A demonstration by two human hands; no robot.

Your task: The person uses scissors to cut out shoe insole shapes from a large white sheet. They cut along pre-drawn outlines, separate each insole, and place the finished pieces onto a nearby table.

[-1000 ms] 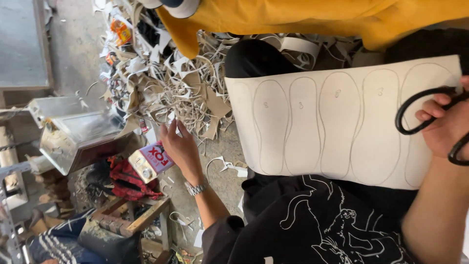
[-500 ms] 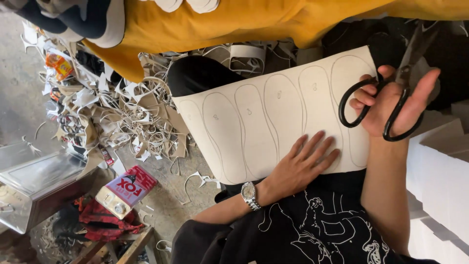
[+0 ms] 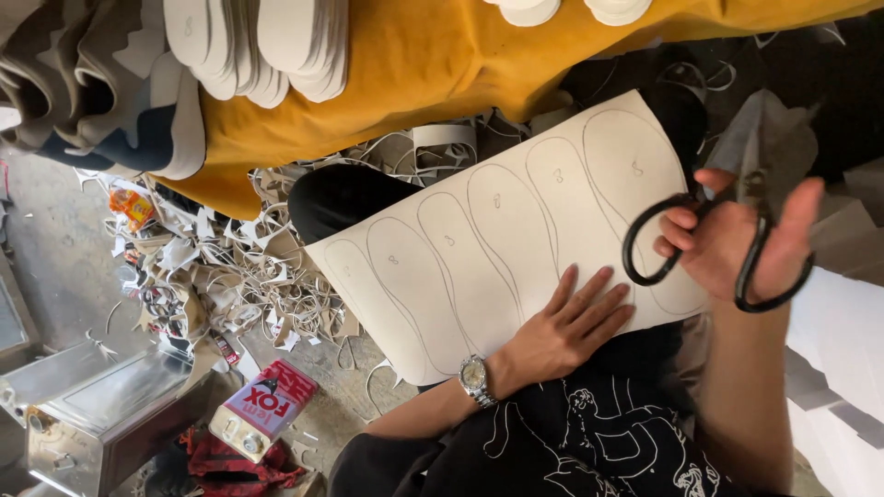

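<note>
Cardboard sheet (image 3: 497,248) under left hand (image 3: 566,322); right hand (image 3: 737,244) grips scissors (image 3: 750,230) beside scraps (image 3: 230,276).

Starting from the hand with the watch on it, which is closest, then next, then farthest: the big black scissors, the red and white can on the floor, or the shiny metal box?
From the left hand:
1. Black scissors, in the right hand, just across the traced sheet.
2. Red and white can, on the floor beyond the wrist.
3. Shiny metal box, past the can, by the picture's edge.

Paper scraps (image 3: 230,285); metal box (image 3: 101,414); stacked insoles (image 3: 267,46)
</note>
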